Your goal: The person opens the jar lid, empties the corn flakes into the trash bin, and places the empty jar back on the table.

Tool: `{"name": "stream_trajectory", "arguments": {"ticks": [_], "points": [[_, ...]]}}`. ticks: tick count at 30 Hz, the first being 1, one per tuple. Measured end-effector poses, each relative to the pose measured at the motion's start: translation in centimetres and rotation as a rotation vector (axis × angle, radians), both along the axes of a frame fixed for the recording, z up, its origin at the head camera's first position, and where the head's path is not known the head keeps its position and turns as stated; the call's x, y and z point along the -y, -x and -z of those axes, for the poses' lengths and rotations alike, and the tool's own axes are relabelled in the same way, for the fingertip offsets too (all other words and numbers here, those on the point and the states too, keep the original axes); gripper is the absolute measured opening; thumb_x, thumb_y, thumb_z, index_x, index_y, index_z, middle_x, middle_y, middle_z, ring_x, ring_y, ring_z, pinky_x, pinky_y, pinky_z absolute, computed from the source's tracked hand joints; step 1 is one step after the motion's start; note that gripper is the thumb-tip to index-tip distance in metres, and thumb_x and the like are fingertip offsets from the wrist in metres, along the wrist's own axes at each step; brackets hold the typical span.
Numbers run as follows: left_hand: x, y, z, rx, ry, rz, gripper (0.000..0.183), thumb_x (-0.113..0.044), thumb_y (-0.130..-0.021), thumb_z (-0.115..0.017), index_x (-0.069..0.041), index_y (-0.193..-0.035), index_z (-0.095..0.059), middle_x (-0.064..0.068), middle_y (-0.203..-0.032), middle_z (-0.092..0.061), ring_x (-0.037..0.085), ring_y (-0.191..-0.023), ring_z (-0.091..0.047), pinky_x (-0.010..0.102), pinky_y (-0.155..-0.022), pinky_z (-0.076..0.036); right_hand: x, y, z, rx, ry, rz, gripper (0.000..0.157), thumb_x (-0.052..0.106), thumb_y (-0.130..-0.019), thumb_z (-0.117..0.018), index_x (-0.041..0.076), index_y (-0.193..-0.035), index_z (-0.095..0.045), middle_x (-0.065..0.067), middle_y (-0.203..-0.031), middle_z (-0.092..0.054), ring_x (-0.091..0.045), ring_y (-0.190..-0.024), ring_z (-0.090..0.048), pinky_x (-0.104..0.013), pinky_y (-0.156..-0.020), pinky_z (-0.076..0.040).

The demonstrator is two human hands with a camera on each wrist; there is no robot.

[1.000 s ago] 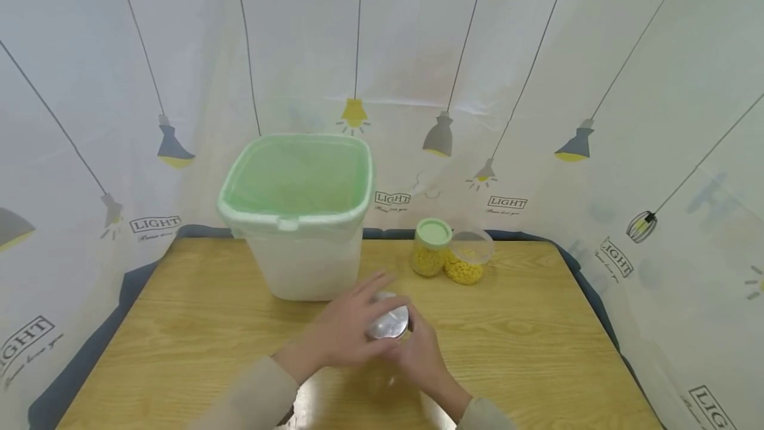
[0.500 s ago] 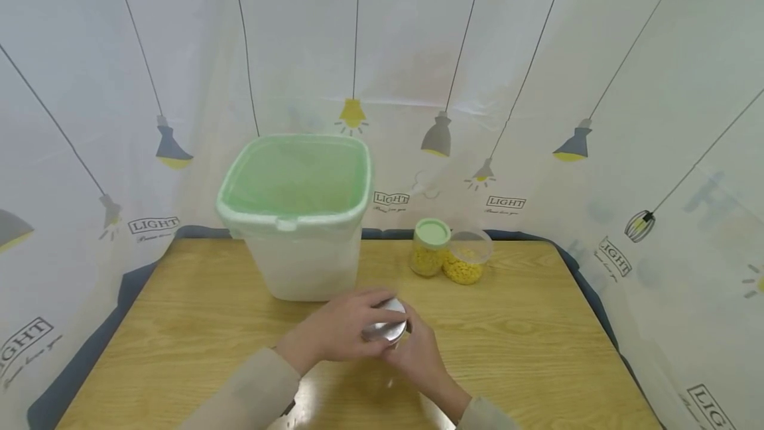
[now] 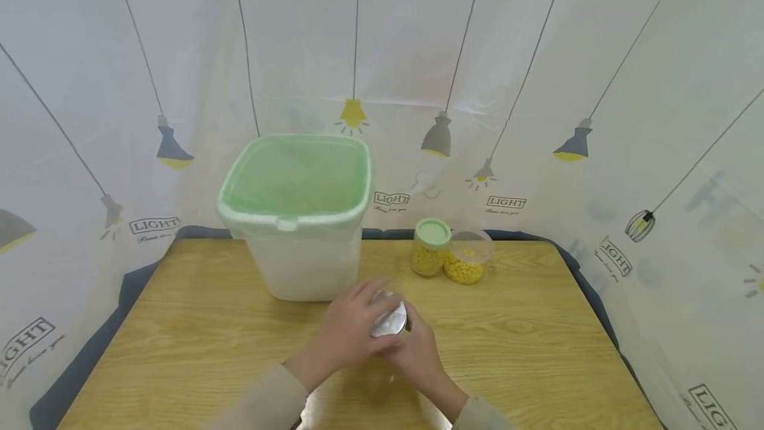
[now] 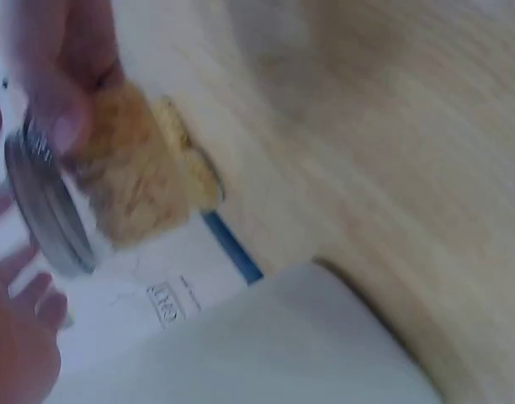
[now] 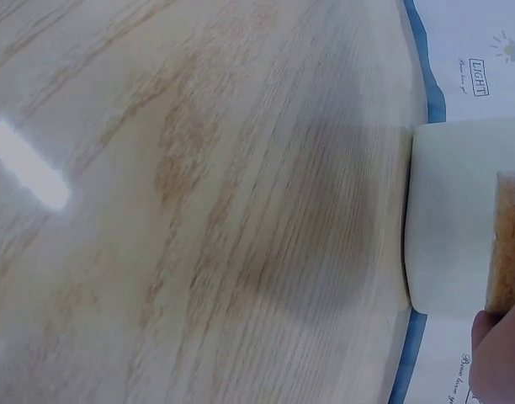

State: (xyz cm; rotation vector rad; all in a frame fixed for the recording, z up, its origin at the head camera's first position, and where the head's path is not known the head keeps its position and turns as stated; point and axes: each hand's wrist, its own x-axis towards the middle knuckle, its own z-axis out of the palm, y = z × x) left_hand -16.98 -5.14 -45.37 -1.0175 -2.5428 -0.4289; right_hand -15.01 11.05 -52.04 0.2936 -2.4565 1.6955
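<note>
Above the middle of the table, my right hand grips the body of a clear jar filled with yellow-orange pieces. The jar is tilted in the left wrist view, with its silver screw lid towards my left hand. The fingers and thumb of that hand curve round the lid's rim; blur in the left wrist view hides exactly where they touch. The lid is on the jar. In the right wrist view, only part of the jar and a bit of the right hand show at the right edge.
A large white bin with a green top stands at the back left of the wooden table. Behind the hands stand a green-lidded jar and a clear round tub, both holding yellow pieces. A lamp-patterned sheet surrounds the table.
My left hand turns back and forth at the lid: its fingers were closer over the top half a second ago and are spread further back now. The right hand stays in place with the jar.
</note>
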Motion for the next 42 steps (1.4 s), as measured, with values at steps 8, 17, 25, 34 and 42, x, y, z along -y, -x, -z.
{"name": "stream_trajectory", "arguments": {"ticks": [8,17,25,34,42], "points": [[1.4,1.4,-2.6,0.231,0.229,0.251,0.059,-0.051,-0.083,-0.067,-0.036,-0.139,-0.053,0.005,-0.157,-0.035,0.03,-0.146,-0.032,0.047,-0.119,-0.029,-0.1,0.0,0.0,0.062,-0.013,-0.069,0.086,0.033,-0.07,-0.087,0.006,-0.14,-0.046,-0.01,-0.138,-0.056,-0.025,-0.126,-0.055,-0.045,-0.107,-0.045],[1.2,1.6,-2.1,0.273,0.257,0.209,0.057,-0.049,-0.079,-0.07,-0.043,-0.134,-0.055,0.005,-0.142,-0.054,0.025,-0.127,-0.053,0.042,-0.103,-0.048,0.2,-0.2,0.3,0.023,-0.017,-0.043,0.079,0.024,-0.068,-0.087,0.009,-0.137,-0.051,-0.006,-0.133,-0.061,-0.021,-0.121,-0.058,-0.033,-0.102,-0.049],[0.4,1.2,-1.3,0.154,0.188,0.049,0.051,-0.058,-0.078,-0.067,-0.036,-0.124,-0.064,0.006,-0.121,-0.064,0.022,-0.108,-0.059,0.039,-0.089,-0.054,0.5,-0.2,0.5,0.031,-0.04,-0.011,0.079,0.033,-0.068,-0.087,0.01,-0.134,-0.051,-0.007,-0.123,-0.065,-0.02,-0.11,-0.063,-0.028,-0.092,-0.054],[-0.2,0.5,-0.5,-0.01,0.183,-0.063,0.056,-0.068,-0.078,-0.062,-0.03,-0.12,-0.066,0.006,-0.11,-0.067,0.022,-0.099,-0.062,0.038,-0.083,-0.056,0.4,-0.2,0.5,0.037,-0.056,-0.037,0.083,0.035,-0.069,-0.086,0.011,-0.138,-0.047,-0.008,-0.124,-0.064,-0.022,-0.111,-0.064,-0.029,-0.091,-0.056],[0.6,0.7,-1.4,0.142,0.218,0.09,0.07,-0.075,-0.078,-0.056,-0.035,-0.135,-0.056,0.01,-0.148,-0.047,0.034,-0.139,-0.041,0.05,-0.112,-0.039,0.1,-0.4,0.9,0.068,0.032,-0.033,0.079,0.026,-0.071,-0.086,0.004,-0.137,-0.048,-0.013,-0.131,-0.062,-0.027,-0.12,-0.06,-0.036,-0.1,-0.051]]}}
